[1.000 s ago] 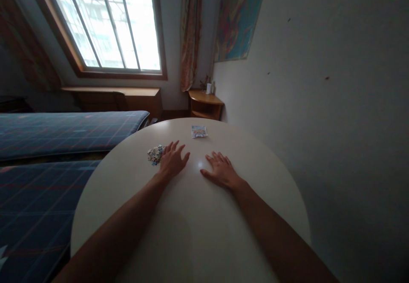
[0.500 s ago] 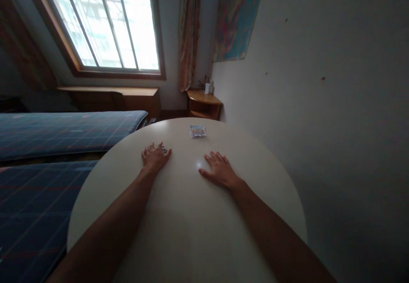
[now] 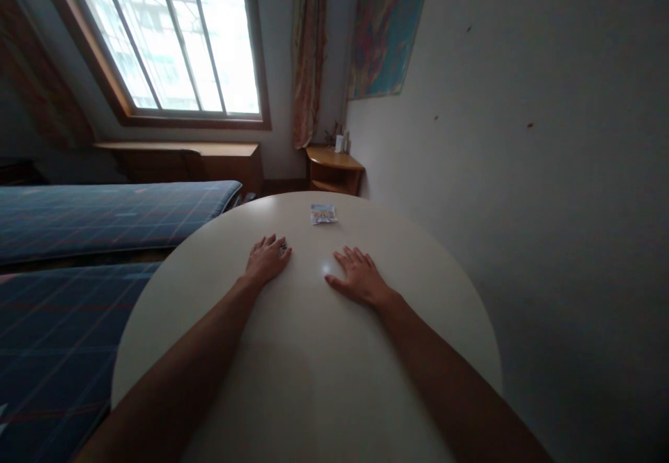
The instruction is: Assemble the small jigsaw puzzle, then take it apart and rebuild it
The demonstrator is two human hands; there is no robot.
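Observation:
My left hand (image 3: 265, 261) is palm down on the white round table (image 3: 313, 351), its fingers extended. Small dark-and-light pieces (image 3: 283, 247) show between its thumb and forefinger; the hand partly covers them, and I cannot make out what they are. My right hand (image 3: 360, 279) lies flat on the tabletop with fingers spread and holds nothing. Beyond both hands, near the far edge, is a small square printed packet or card (image 3: 323, 214), apart from either hand.
Beds or benches with blue checked mattresses (image 3: 115, 215) stand left of the table. Behind it are a wooden corner shelf (image 3: 334, 160), a desk (image 3: 224, 150) and a window (image 3: 172, 38). A pale wall (image 3: 548, 205) runs along the right.
My left hand has slid to the right across the table, and the small pieces by its thumb have shifted right with it. My right hand and the printed packet have stayed put.

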